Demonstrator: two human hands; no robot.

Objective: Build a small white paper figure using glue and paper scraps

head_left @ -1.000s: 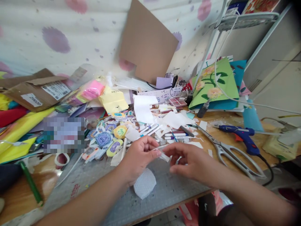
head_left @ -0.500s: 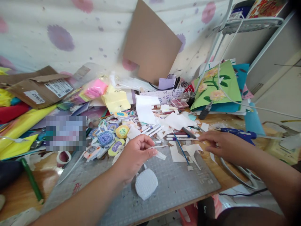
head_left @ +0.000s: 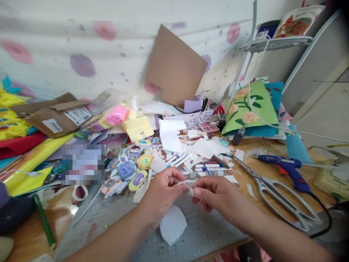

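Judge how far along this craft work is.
Apparently done: the decorated pieces in the pile; the rounded pale piece is shaped. In hand: a thin white strip, at the left hand and right hand. Possibly left: decorating the pale piece, whose visible face looks plain.

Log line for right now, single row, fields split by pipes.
left hand: pinching thin white strip | right hand: fingers at strip's other end | pale textured piece: on grey mat | scissors: lying right
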